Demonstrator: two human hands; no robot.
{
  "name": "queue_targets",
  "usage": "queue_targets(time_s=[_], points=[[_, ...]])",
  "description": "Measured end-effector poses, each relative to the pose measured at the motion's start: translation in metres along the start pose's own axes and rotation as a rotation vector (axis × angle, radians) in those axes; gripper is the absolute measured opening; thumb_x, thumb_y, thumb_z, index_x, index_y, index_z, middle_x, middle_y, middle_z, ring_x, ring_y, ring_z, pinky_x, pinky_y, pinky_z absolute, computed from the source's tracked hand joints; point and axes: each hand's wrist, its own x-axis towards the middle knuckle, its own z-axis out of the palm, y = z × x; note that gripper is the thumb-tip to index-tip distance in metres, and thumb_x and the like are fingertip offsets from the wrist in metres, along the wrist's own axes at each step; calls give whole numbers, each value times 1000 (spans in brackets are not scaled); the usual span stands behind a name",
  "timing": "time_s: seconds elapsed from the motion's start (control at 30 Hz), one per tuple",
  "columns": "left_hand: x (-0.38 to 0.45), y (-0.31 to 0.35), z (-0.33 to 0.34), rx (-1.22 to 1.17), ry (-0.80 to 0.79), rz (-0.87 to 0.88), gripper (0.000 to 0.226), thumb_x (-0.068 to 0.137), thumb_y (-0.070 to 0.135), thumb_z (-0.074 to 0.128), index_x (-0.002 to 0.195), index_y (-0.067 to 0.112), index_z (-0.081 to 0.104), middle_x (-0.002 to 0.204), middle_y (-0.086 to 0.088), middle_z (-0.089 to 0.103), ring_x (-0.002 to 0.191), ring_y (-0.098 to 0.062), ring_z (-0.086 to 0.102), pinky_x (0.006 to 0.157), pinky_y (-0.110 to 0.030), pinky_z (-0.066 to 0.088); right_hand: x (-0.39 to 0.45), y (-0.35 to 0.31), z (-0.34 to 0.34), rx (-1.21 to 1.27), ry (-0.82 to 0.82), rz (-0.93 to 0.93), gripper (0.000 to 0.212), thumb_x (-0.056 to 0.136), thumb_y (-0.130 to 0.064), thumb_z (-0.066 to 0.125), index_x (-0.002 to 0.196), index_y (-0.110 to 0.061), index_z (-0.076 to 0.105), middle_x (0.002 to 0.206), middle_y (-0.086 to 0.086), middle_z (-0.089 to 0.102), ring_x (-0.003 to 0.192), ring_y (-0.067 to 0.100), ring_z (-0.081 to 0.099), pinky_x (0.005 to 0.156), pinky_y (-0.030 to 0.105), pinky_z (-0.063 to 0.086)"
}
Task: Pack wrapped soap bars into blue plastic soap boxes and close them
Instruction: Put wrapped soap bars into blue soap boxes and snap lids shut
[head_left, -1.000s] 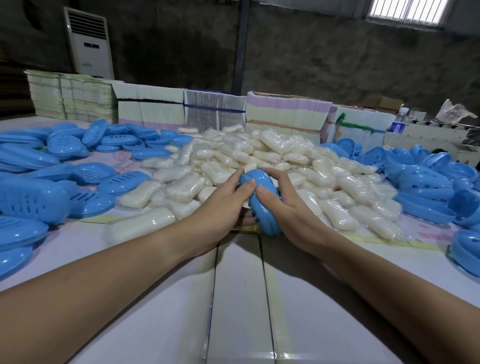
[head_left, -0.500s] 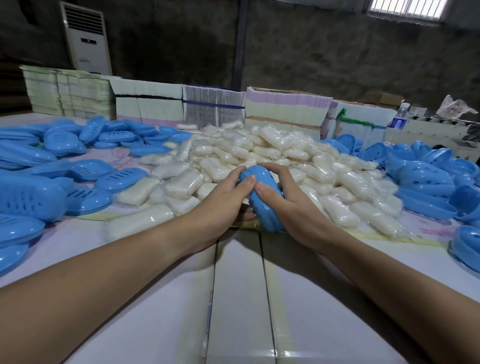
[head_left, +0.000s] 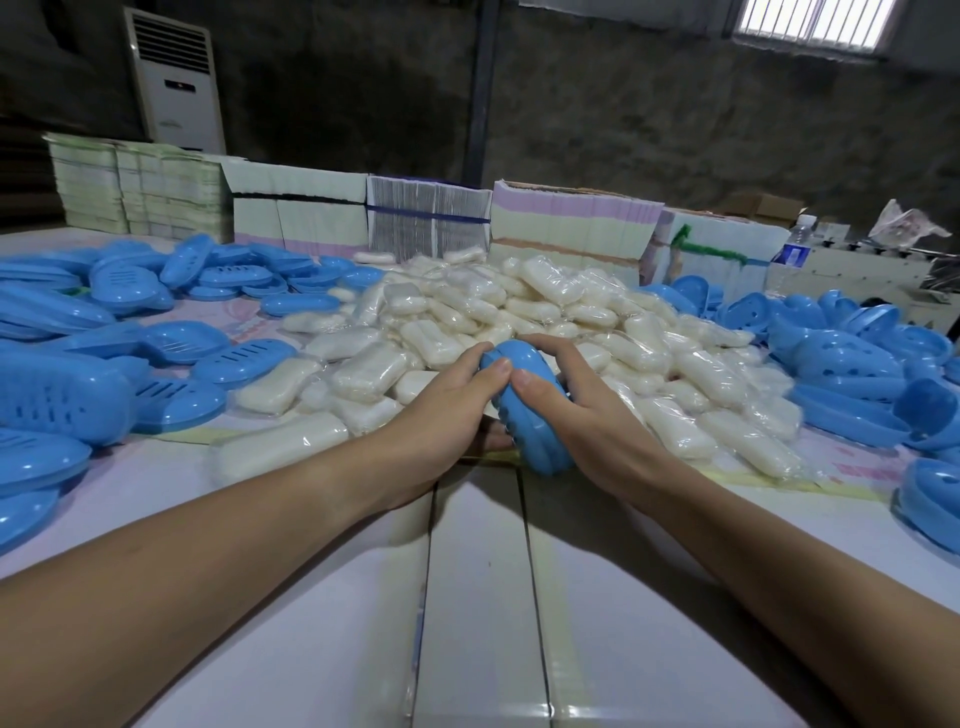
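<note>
A closed blue soap box (head_left: 524, 410) stands on edge between both hands, left hand (head_left: 441, 410) gripping at 9 o'clock, right hand (head_left: 576, 410) at 3 o'clock, wrapped soap bars (head_left: 519, 312) piled at 12 o'clock.

1. Between our fingers (head_left: 540, 349) we see a soap box (head_left: 530, 415) of smooth blue plastic with a soft sheen.
2. Just beyond our fingertips, the soap bars (head_left: 524, 317) lie in clear, glossy, crinkled film.
3. Under our wrists, the table (head_left: 478, 597) surface looks smooth and faintly glossy.
4. Far past the fingers, the paper stacks (head_left: 571, 218) look matt.
</note>
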Motion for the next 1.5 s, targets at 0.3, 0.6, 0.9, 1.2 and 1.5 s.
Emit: queue_targets(time_s=[0.3, 0.6, 0.9, 1.2, 1.5], points=[[-1, -1, -1, 3, -16, -24, 28, 107, 28, 41, 129, 24, 57, 119, -13, 70, 98, -27, 72, 84, -35, 60, 0, 0, 7, -50, 16, 0, 40, 85, -60, 49, 123, -49, 46, 95, -13, 68, 90, 2, 65, 85, 27, 49], [1, -2, -3, -7, 66, -27, 30, 106, 29, 45, 129, 16, 60, 119, -11, 69, 90, -20, 69, 82, -33, 61, 0, -5, 0, -131, -68, 55, 43, 83, -68, 46, 125, -63, 43, 115, -35, 58, 107, -17, 52, 87, 13, 39], [3, -2, 2, -65, 141, -30, 38, 103, 30, 53, 136, 13, 55, 124, -13, 67, 91, -20, 71, 66, -26, 58, 12, 2, 5, 74, -101, 125, 62, 78, -67, 47, 136, -46, 45, 135, -13, 56, 128, 15, 52, 111, 49, 37], [6, -1, 6, -18, 174, -34, 35, 104, 36, 49, 126, 13, 63, 113, -14, 74, 104, -29, 72, 90, -44, 56, 21, -6, 18, 115, -42, 209, 67, 91, -44, 48, 153, -29, 28, 152, 3, 41, 137, 23, 43, 115, 48, 32], [9, -6, 8, 77, 231, 94, 18, 106, 35, 44, 101, 35, 61, 108, 7, 70, 97, -9, 70, 90, -30, 56, 3, -15, 14, 386, -149, 210, 53, 100, -33, 52, 150, -31, 33, 139, -1, 58, 108, 14, 66, 81, 29, 56]])
